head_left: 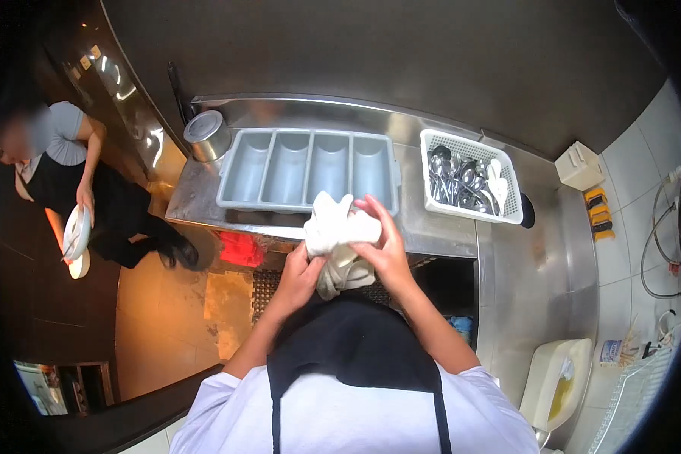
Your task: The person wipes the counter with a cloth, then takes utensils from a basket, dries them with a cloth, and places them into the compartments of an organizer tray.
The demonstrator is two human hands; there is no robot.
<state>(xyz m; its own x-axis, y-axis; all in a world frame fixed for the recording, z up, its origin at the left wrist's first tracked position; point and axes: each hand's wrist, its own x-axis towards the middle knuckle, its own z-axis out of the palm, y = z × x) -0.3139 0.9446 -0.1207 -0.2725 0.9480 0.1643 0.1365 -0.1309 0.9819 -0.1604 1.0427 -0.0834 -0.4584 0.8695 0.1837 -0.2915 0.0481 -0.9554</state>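
Observation:
A bunched white cloth [331, 227] is held in front of my apron, its lower folds hanging down. My left hand [301, 274] grips its lower left side with curled fingers. On the other side, my right hand [386, 246] holds the cloth between thumb and fingers. Whether anything is wrapped inside cannot be seen. Just beyond my hands lies a grey cutlery tray [307, 170] with several long compartments, and no cutlery shows in them. To its right, a white perforated basket [469, 141] holds a heap of metal spoons [465, 181] and some white spoons [498, 185].
A lidded metal canister [207, 136] stands left of the tray on the steel counter [439, 234]. At far left another person [91, 174] carries a white plate [76, 233]. A cream-coloured bin [556, 378] sits at lower right, and a red item [240, 248] lies below the counter.

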